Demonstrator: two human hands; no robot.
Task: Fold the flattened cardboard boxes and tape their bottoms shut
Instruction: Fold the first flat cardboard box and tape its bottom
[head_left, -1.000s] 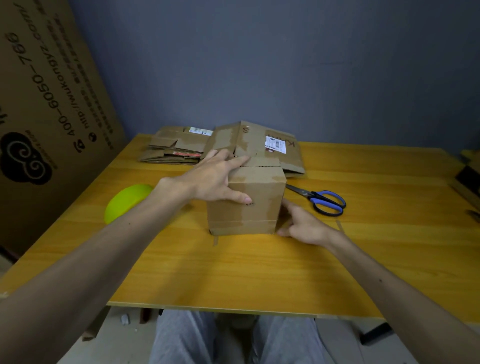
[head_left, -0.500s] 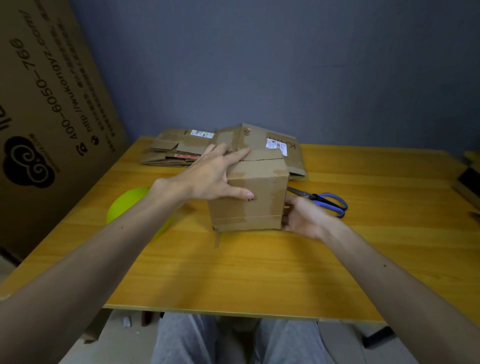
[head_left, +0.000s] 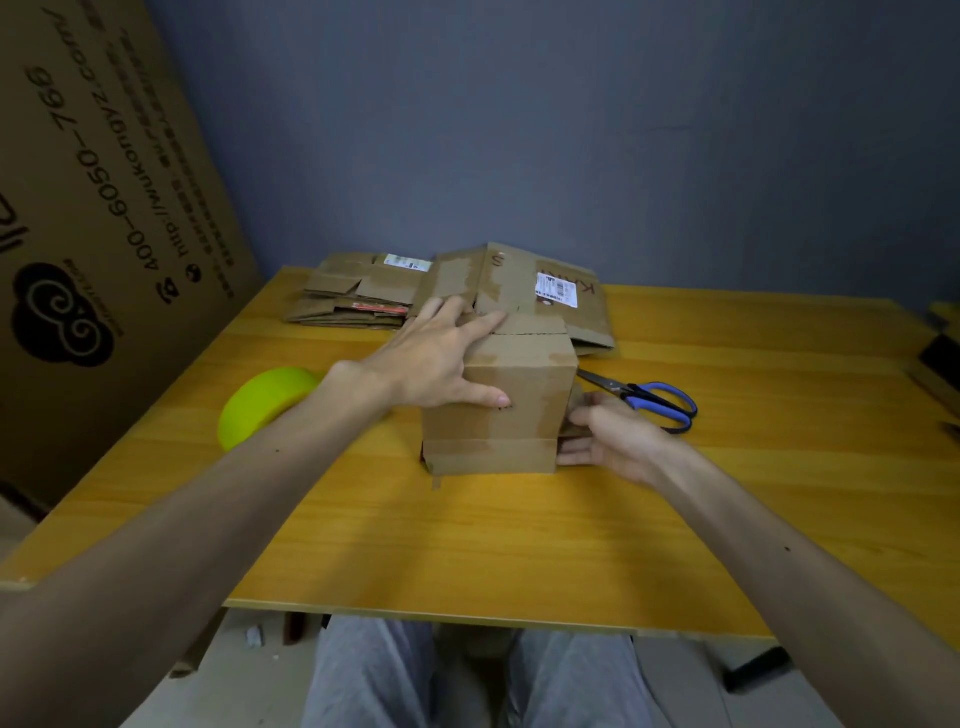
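A small folded cardboard box (head_left: 524, 415) stands in the middle of the yellow table (head_left: 519, 545), with a strip of tape across its lower front. My left hand (head_left: 441, 358) lies over the box's top left corner, fingers spread on the closed flaps and thumb on the front face. My right hand (head_left: 608, 441) presses against the box's lower right side, fingers straight along the wall. Behind the box lies a stack of flattened cardboard boxes (head_left: 363, 296), one with a white label (head_left: 556, 288).
Blue-handled scissors (head_left: 649, 400) lie just right of the box, behind my right hand. A yellow-green tape roll (head_left: 260, 402) sits left under my forearm. A large printed cardboard sheet (head_left: 93, 218) leans at the left. Dark objects sit at the table's right edge.
My right hand moved from the table beside the box up against its right side. The left hand stayed on the top.
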